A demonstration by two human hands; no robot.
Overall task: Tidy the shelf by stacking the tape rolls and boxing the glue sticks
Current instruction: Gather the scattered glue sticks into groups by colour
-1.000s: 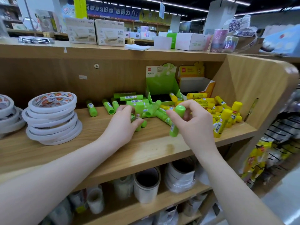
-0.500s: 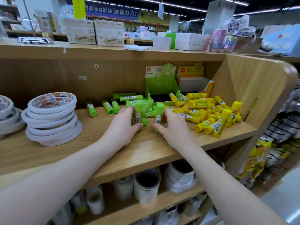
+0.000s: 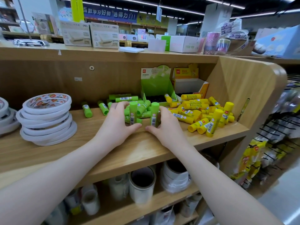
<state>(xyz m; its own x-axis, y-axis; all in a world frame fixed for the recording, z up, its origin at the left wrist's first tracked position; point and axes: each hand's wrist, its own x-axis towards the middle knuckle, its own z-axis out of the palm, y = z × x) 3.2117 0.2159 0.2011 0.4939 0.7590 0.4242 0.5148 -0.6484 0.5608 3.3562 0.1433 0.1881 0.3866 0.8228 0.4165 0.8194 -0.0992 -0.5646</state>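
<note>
On the wooden shelf [image 3: 146,148] lies a heap of green glue sticks [image 3: 125,99]. My left hand [image 3: 116,127] is closed around one upright green glue stick [image 3: 133,112]. Beside it, my right hand [image 3: 166,128] grips a second upright green glue stick [image 3: 154,113]. Behind them stands the open green display box [image 3: 155,87] with one yellow stick inside; the open yellow box [image 3: 190,84] stands to its right. Yellow glue sticks [image 3: 199,112] are piled on the right. A stack of white tape rolls [image 3: 47,119] sits at the left, another stack [image 3: 4,114] at the frame's edge.
Two loose green sticks [image 3: 86,109] lie between the tape and the heap. The shelf's wooden side panel [image 3: 240,88] closes the right end. Large tape rolls [image 3: 142,184] fill the shelf below. White boxes [image 3: 105,35] stand on top.
My right hand has lowered its green stick from mid-air and stood it upright on the shelf next to the stick in my left hand. The tape stacks have not moved.
</note>
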